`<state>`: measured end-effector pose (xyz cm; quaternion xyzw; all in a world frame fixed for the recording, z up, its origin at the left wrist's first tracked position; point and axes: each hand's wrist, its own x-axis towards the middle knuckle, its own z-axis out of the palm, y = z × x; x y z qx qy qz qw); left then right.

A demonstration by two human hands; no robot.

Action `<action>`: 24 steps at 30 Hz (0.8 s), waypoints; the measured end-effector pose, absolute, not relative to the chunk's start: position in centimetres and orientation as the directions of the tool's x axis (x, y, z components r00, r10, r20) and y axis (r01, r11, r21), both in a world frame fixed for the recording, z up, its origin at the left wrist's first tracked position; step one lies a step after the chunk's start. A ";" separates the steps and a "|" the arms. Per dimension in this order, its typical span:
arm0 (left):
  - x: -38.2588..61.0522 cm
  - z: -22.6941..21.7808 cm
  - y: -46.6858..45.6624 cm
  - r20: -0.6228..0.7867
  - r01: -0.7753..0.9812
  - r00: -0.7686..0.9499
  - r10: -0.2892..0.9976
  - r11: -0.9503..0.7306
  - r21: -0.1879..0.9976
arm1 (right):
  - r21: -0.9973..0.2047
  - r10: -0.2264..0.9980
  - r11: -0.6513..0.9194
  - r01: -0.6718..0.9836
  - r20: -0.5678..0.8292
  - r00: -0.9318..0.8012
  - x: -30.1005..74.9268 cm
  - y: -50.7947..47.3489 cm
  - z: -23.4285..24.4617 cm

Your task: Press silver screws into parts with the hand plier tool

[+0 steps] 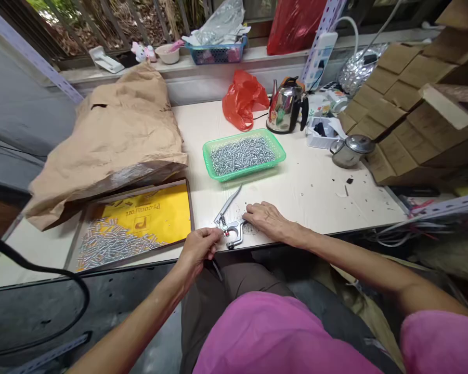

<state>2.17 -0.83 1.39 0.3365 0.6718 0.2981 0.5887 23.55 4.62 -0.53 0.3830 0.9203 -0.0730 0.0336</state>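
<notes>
A pair of grey snap-fastener pliers (pixel 239 236) lies at the front edge of the table, its long handle (pixel 231 200) pointing away from me. Thumb and fingertips of my left hand (pixel 197 248) are pinched together beside the open jaws, where a small red part shows. Whatever sits in that pinch is too small to make out. My right hand (pixel 271 221) is palm down on the table, its curled fingertips gripping the pliers' other side. Beyond the tool stands a green plastic basket (pixel 222 176) full of small silvery metal pieces (pixel 244 155).
To the left, a shallow tray (pixel 190 208) with a yellow lining holds more metal pieces (pixel 113 246). A large brown paper bag (pixel 120 124) lies behind it. Further back are a red plastic bag (pixel 242 98) and a kettle (pixel 286 109). Cardboard boxes (pixel 409 114) and a lidded metal cup (pixel 349 153) stand right.
</notes>
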 end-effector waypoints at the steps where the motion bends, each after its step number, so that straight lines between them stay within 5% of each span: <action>1: 2.5 1.1 -1.0 -0.611 0.090 -0.083 0.787 0.617 0.782 | -0.111 0.706 0.690 0.716 -0.119 -0.698 23.5 4.5 -0.5; 24: 3.6 0.3 0.1 -0.789 0.185 -0.092 0.608 0.789 0.586 | -0.116 0.744 0.653 0.748 -0.088 -0.663 23.3 4.0 -0.6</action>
